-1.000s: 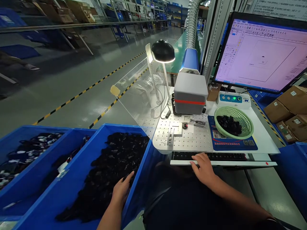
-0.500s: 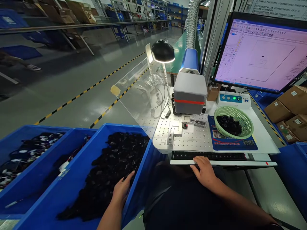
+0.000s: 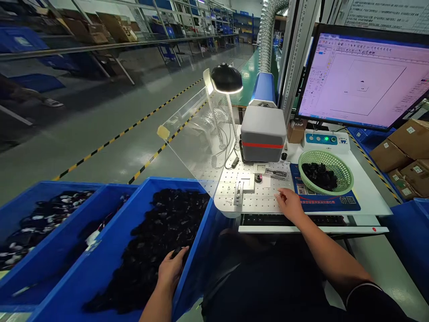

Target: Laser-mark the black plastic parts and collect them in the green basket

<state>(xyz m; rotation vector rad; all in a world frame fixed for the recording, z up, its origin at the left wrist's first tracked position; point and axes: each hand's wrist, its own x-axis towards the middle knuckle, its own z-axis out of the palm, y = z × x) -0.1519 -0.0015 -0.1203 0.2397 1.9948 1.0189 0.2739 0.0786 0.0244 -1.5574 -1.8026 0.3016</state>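
Note:
My left hand (image 3: 172,269) is down in a blue bin (image 3: 197,210) filled with small black plastic parts (image 3: 164,223). Its thumb and fingers close on one dark piece, mostly hidden by the hand. My right hand (image 3: 288,203) hovers over the front of a perforated metal plate (image 3: 224,197), fingers loosely bent and nothing seen in them. Just beyond it, a small round black part (image 3: 258,178) sits on the plate beside a metal toggle clamp (image 3: 276,173). A grey machine head (image 3: 263,134) with a red stripe stands behind.
To the right, a green basket (image 3: 348,176) of black parts rests on a blue mat (image 3: 303,203). A keyboard (image 3: 258,220) lies below the plate's edge. A lit lamp (image 3: 227,78), a clear panel (image 3: 187,147) and a monitor (image 3: 365,80) surround the bench. Another bin (image 3: 67,250) holds cables.
My right hand has left the keyboard tray and moved forward over the metal plate. My left hand stays in the bin, with a dark piece now showing at its thumb.

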